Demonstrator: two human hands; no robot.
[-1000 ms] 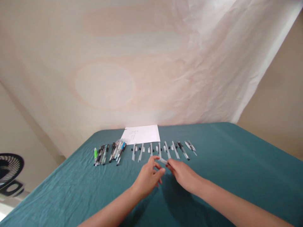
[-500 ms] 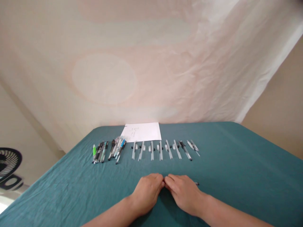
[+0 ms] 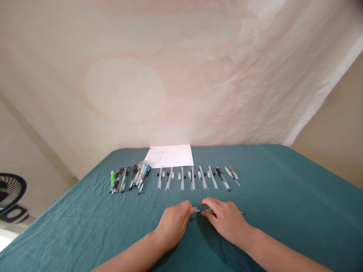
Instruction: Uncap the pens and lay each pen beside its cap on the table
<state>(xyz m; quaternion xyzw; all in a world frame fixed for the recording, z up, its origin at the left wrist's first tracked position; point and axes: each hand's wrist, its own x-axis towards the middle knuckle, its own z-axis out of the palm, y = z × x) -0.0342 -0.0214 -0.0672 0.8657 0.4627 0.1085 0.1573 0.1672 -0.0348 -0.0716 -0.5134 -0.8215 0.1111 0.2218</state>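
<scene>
My left hand (image 3: 174, 223) is closed, pinching a small clear piece (image 3: 196, 209) that looks like a pen cap. Across a narrow gap, my right hand (image 3: 224, 215) grips a slim clear pen (image 3: 209, 210) between thumb and fingers. The pen lies nearly level, pointing left; its dark far end shows beyond the right hand, and the hand hides its middle. A dark bit sits between the two parts, and I cannot tell which one it belongs to. Both hands are low over the green cloth (image 3: 269, 234).
Beyond my hands is a row of disassembled clear pens (image 3: 182, 179) with small caps beside them. At the left lie piled pens (image 3: 140, 175) and a green-topped pen (image 3: 112, 177). A white paper sheet (image 3: 172, 155) lies behind; a black fan (image 3: 11, 192) stands off the table's left side.
My hands have drawn apart, opening a gap where the clear cap-like piece and the pen now show. The right hand has shifted slightly right with the pen.
</scene>
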